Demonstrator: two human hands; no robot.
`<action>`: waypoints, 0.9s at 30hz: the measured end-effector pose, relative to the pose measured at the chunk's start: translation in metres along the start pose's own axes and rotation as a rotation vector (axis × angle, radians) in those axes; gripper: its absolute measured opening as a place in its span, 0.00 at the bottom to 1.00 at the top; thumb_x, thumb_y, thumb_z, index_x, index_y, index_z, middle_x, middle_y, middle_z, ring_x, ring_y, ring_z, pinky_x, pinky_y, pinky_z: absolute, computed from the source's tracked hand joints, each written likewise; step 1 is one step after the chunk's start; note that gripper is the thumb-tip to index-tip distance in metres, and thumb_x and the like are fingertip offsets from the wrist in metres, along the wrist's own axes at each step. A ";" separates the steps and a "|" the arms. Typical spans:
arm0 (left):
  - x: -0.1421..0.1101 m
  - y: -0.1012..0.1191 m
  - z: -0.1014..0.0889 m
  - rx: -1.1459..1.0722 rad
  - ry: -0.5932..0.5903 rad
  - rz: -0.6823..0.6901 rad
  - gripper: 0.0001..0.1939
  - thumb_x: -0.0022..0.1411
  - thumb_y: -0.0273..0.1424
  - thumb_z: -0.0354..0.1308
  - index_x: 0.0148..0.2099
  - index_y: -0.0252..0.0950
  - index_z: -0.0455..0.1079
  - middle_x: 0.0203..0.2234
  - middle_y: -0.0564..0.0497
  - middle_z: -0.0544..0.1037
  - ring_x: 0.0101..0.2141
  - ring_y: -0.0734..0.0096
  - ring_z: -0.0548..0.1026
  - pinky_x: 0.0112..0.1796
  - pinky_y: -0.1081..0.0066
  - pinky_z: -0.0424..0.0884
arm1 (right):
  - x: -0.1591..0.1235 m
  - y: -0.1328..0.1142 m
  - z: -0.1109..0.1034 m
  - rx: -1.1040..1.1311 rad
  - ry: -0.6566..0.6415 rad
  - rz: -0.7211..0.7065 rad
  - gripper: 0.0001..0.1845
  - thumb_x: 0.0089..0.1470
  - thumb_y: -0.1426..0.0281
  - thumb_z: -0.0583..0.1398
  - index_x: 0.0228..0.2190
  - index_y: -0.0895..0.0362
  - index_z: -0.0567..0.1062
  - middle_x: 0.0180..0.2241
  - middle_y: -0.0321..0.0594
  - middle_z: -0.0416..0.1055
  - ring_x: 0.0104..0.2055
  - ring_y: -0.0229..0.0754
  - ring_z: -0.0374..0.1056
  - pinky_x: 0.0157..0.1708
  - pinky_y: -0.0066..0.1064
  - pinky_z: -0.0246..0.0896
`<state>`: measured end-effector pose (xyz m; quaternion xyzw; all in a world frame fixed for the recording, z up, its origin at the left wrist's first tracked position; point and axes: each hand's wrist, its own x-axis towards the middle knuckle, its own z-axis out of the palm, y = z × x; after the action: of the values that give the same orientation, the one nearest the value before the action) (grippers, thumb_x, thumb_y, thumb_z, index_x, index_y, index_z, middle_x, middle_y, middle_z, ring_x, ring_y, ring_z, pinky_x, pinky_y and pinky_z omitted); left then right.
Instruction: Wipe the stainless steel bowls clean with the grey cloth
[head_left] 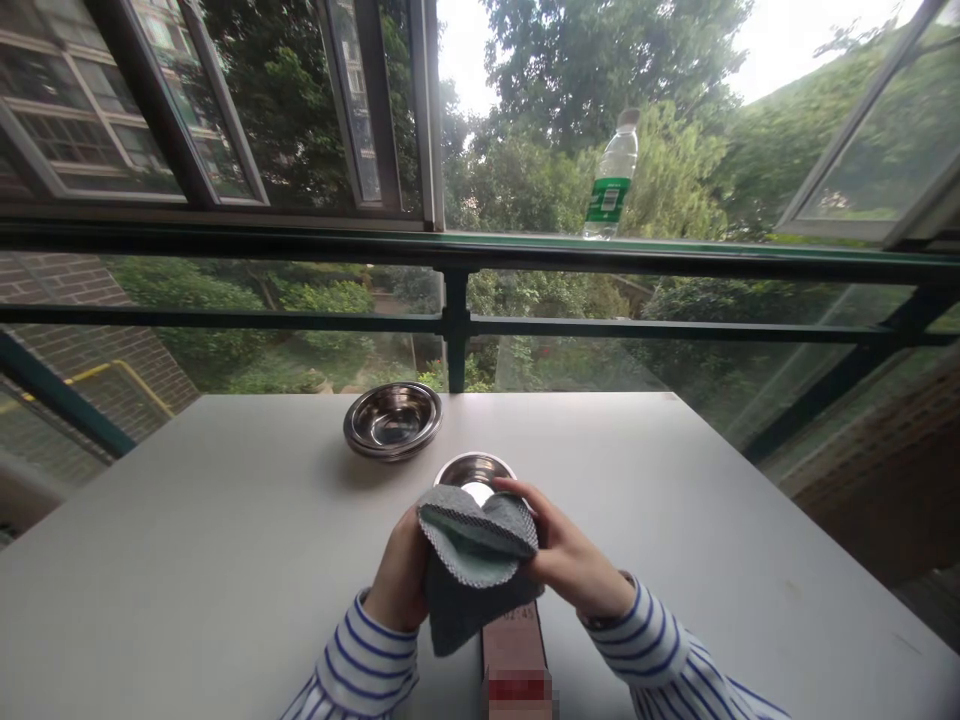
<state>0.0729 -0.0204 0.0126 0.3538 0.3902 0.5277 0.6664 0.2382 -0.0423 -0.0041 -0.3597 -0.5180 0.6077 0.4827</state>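
Observation:
A shiny steel bowl (pixel 474 466) is between my two hands, partly covered by a folded grey-green cloth (pixel 472 600). My left hand (pixel 403 572) is closed at the left side of the bowl and cloth; most of its fingers are hidden behind the cloth. At the right, my right hand (pixel 574 562) grips the cloth against the bowl, with one finger reaching over the rim. The cloth's checked edge loops open towards me, and its lower part hangs down over a phone (pixel 514 650) on the table.
Two or more steel bowls (pixel 394 418) are stacked on the white table (pixel 225 550), beyond my hands to the left. A green railing (pixel 300 322) runs behind the table. On its ledge stands a clear plastic bottle (pixel 611 190) with a green label. Open windows are above.

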 end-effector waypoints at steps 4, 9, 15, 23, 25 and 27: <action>0.000 0.001 -0.002 -0.005 -0.054 -0.113 0.12 0.53 0.37 0.56 0.33 0.33 0.72 0.26 0.50 0.77 0.28 0.69 0.73 0.30 0.71 0.68 | 0.006 -0.002 0.000 -0.034 0.156 0.007 0.09 0.46 0.70 0.60 0.33 0.56 0.74 0.37 0.38 0.71 0.38 0.42 0.66 0.41 0.34 0.60; 0.000 0.006 -0.006 -0.020 -0.044 -0.122 0.10 0.52 0.37 0.57 0.28 0.34 0.67 0.16 0.56 0.69 0.19 0.74 0.67 0.21 0.75 0.62 | 0.008 -0.008 0.001 0.242 0.202 0.097 0.10 0.47 0.65 0.60 0.31 0.59 0.76 0.30 0.38 0.73 0.34 0.41 0.67 0.36 0.30 0.60; 0.001 0.009 -0.011 -0.023 0.013 -0.103 0.07 0.53 0.33 0.56 0.26 0.36 0.64 0.17 0.58 0.68 0.22 0.75 0.68 0.23 0.76 0.63 | 0.009 -0.010 0.007 0.446 0.267 0.322 0.12 0.49 0.64 0.57 0.31 0.59 0.74 0.25 0.38 0.72 0.26 0.38 0.67 0.25 0.27 0.62; -0.011 0.017 -0.011 0.086 -0.186 0.029 0.39 0.52 0.30 0.59 0.61 0.42 0.43 0.38 0.47 0.76 0.35 0.66 0.74 0.37 0.67 0.68 | 0.014 -0.020 0.004 0.372 0.294 0.124 0.24 0.48 0.66 0.62 0.47 0.58 0.65 0.30 0.37 0.72 0.26 0.34 0.67 0.27 0.24 0.62; -0.012 0.019 -0.014 0.281 -0.259 0.128 0.38 0.52 0.29 0.58 0.62 0.44 0.44 0.47 0.45 0.71 0.45 0.62 0.71 0.45 0.63 0.64 | 0.013 -0.025 0.003 0.336 0.265 0.057 0.40 0.46 0.68 0.63 0.56 0.53 0.50 0.34 0.38 0.72 0.32 0.36 0.69 0.35 0.29 0.64; -0.010 0.023 -0.017 0.613 -0.247 0.239 0.28 0.54 0.28 0.55 0.58 0.41 0.57 0.51 0.45 0.67 0.49 0.61 0.66 0.49 0.63 0.60 | 0.011 -0.028 0.001 0.226 0.176 -0.002 0.51 0.43 0.71 0.65 0.59 0.48 0.39 0.40 0.39 0.71 0.39 0.38 0.68 0.41 0.34 0.62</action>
<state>0.0470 -0.0247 0.0267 0.6419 0.4028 0.4133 0.5048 0.2398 -0.0320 0.0246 -0.3544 -0.4022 0.6277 0.5644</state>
